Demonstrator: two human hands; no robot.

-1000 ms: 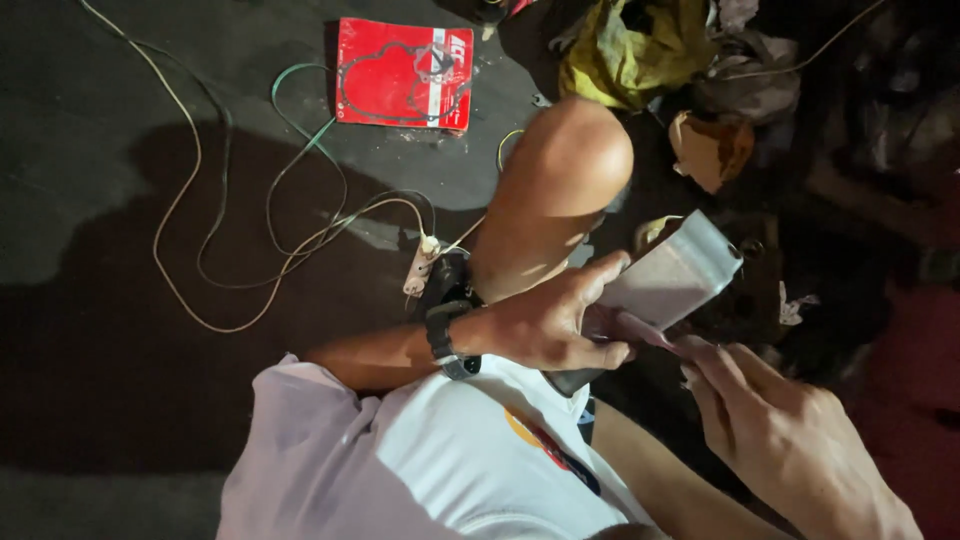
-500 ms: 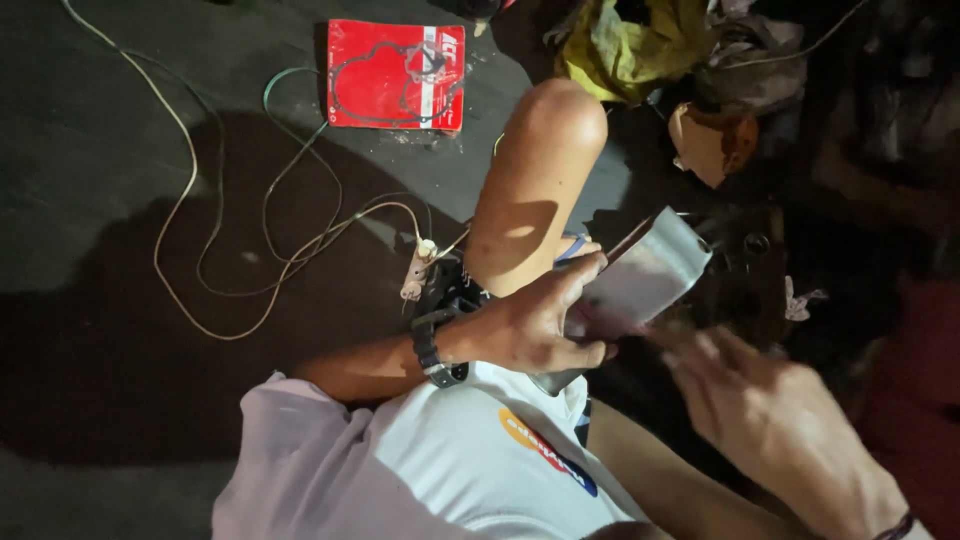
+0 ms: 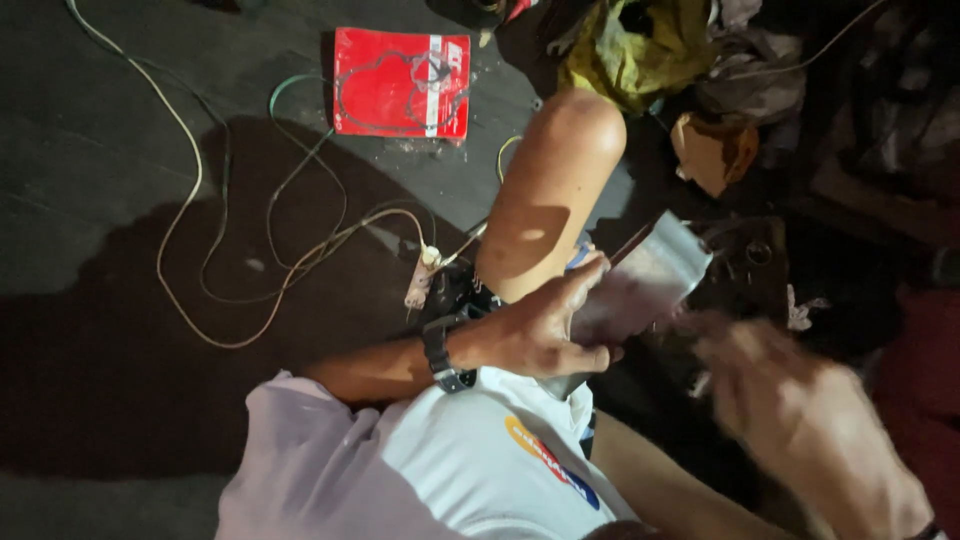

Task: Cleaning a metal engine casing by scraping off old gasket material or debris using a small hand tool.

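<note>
Dark concrete floor (image 3: 120,150), cables (image 3: 250,260) strewn about. The left hand (image 3: 540,330) clamps a metal can (image 3: 640,285) beside the knee (image 3: 565,150). The right hand (image 3: 800,410), blurred just right of it, grip unclear, seems to be working its lower edge; steady holding matters.

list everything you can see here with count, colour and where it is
metal part: 1, grey, centre right, gripped by left hand
flat packet: 1, red, top centre on floor
cords: several, pale and green, looped on dark floor at left
power strip: 1, white, beside the knee
crumpled cloth: 1, yellow-green, top right
wristwatch: 1, black, left wrist
knee: 1, bare, centre
left hand: holds metal part
right hand: blurred, lower right
</note>
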